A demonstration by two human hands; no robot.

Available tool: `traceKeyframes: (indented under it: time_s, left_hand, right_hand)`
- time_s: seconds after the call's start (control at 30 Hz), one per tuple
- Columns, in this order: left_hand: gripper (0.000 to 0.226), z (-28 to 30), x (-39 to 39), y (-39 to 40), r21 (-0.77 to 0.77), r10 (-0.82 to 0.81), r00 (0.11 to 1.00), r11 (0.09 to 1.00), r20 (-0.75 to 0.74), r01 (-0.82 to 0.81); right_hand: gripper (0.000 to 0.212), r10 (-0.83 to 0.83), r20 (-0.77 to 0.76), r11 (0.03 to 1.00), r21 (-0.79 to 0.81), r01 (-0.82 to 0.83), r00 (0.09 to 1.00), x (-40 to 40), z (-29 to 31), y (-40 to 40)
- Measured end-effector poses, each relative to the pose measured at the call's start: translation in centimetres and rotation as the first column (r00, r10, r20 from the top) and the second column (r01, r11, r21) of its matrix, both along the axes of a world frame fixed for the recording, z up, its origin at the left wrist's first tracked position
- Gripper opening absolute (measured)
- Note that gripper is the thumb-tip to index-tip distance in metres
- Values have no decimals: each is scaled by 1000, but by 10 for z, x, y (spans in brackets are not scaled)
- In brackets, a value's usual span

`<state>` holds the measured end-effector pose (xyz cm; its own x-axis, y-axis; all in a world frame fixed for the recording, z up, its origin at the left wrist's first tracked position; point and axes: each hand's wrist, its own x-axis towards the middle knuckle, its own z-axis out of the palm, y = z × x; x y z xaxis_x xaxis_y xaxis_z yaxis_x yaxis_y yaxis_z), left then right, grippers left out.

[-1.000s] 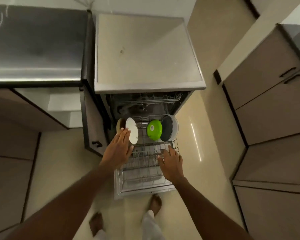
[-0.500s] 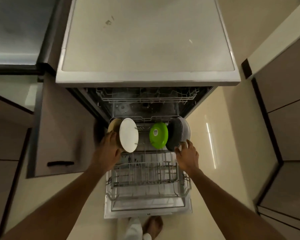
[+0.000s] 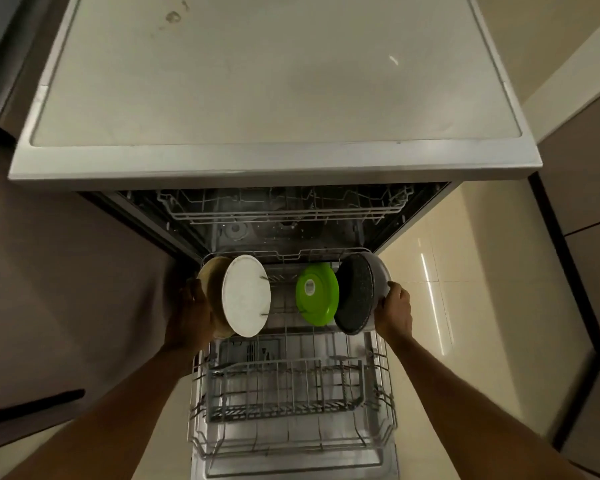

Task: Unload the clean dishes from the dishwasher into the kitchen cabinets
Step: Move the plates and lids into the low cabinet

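The dishwasher's lower wire rack [image 3: 291, 403] is pulled out over the open door. At its far end stand a tan bowl [image 3: 211, 278], a white plate [image 3: 246, 295], a green plate [image 3: 317, 293] and a dark speckled pan [image 3: 355, 292] with a grey outer wall. My left hand [image 3: 191, 313] holds the tan bowl from the left side, its fingers hidden behind the bowl. My right hand [image 3: 394, 311] grips the pan's right rim.
The dishwasher's flat top [image 3: 274, 81] fills the upper view, with the upper rack [image 3: 284, 207] pushed in under it. An open cabinet door with a black handle [image 3: 32, 407] stands at left. Closed cabinets [image 3: 589, 237] line the right. Beige tile floor lies on both sides.
The camera has come closer to the dishwasher. My left hand slid round the tan bowl's left side. My right hand moved from the pan's lower edge to its right rim.
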<state>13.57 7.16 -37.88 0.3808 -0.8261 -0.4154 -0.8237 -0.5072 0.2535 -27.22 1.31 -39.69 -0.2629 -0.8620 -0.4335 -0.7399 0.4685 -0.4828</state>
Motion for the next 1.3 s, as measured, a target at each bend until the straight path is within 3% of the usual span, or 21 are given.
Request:
traceKeyframes:
  time_s: [0.13,0.23,0.37,0.53,0.73,0.9,1.07,1.3]
  left_hand:
    - [53,-31,10,-3,-34,78,993,996,-83,-82]
    - [62,-78,29,-3,-20,153,977,987,-150,-158]
    - [19,-58,22,-11,54,167,984,985,-56,-164]
    - [26,-50,21,-3,68,162,987,985,-18,-161]
    - [22,-33,3,10,-166,297,949,935,-108,-312]
    - [28,-9,-6,20,-343,255,966,906,-27,-249]
    - [36,6,-10,43,-337,202,979,924,24,-182]
    - [20,34,-22,96,-370,172,970,901,-169,-224]
  right_hand:
    - [51,-84,69,996,-7,85,994,-1,-8,-9]
    - [62,-183,82,983,38,181,980,0,-13,-17]
    - [32,-167,74,983,94,160,983,-4,-22,-24]
    - [21,-114,54,990,95,109,992,-9,-33,-23]
    - [18,-163,83,978,-115,172,983,10,-26,4]
    - [16,-195,97,946,-243,213,976,11,-7,21]
    - [19,-310,114,916,-229,328,944,15,33,41]
    - [35,-331,11,900,-295,319,943,21,55,104]
